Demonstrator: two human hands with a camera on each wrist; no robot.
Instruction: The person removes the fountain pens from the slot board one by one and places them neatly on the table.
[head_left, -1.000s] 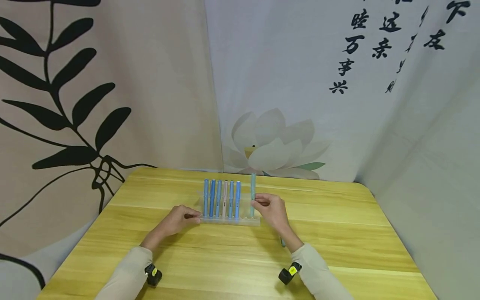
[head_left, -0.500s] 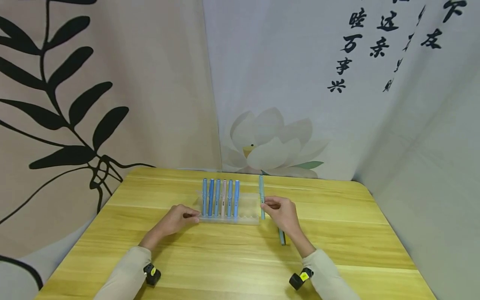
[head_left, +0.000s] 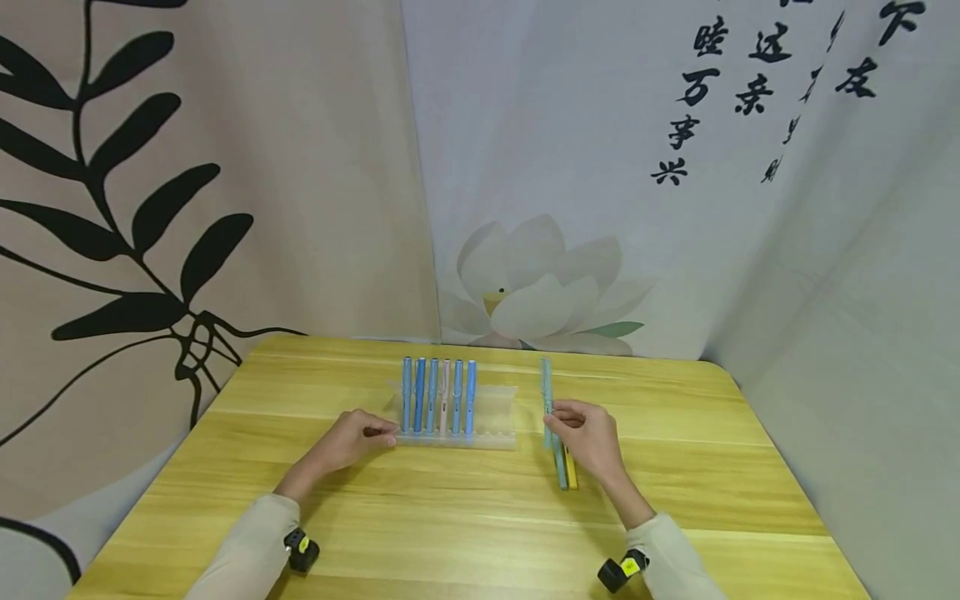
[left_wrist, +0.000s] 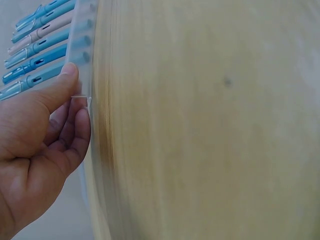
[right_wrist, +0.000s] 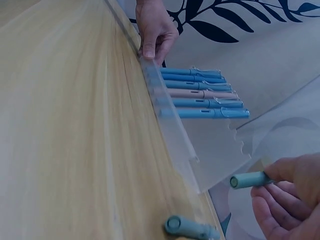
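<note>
A clear plastic pen stand (head_left: 492,414) sits mid-table with several blue pens (head_left: 432,400) and one pink pen (head_left: 446,396) upright in its left part. At its left end my left hand (head_left: 356,442) grips the front ledge, the thumb (left_wrist: 69,75) on top and the other fingers curled below. To the right of the stand, my right hand (head_left: 588,435) pinches a pale green pen (head_left: 547,385) between thumb and fingers, roughly upright and apart from the stand. Its round end shows in the right wrist view.
Beneath the right hand, a teal pen (head_left: 560,469) and a yellow pen (head_left: 572,472) lie side by side on the wooden table (head_left: 450,533). A printed cloth backdrop (head_left: 555,167) hangs behind the table's far edge.
My right hand has carried the pale green pen out of the stand's right end and further right, uncovering the teal and yellow pens. My left hand keeps its grip on the stand.
</note>
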